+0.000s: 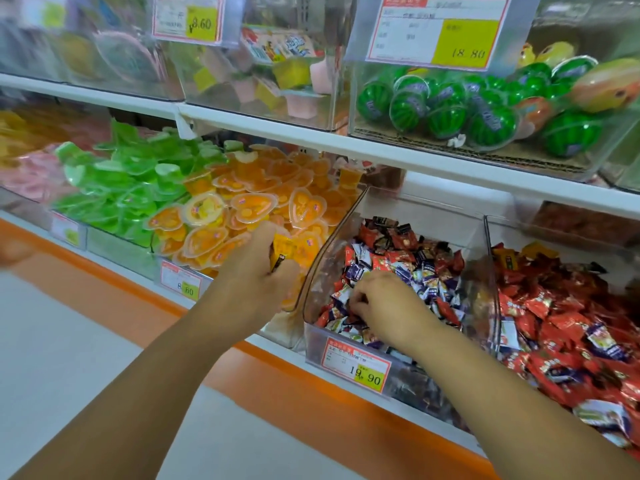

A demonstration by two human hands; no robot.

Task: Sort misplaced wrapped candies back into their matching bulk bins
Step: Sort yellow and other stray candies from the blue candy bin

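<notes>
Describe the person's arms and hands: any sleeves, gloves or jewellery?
The left hand and right hand are ungloved, and both arms are bare to the frame edge with no sleeves in view. No watch, bracelet or ring shows.

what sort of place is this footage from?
Most likely a shop's bulk-sweets aisle: clear bins heaped with wrapped candies, printed price tags clipped to the bin fronts, and white shelves carrying heart-shaped jelly cups.
</notes>
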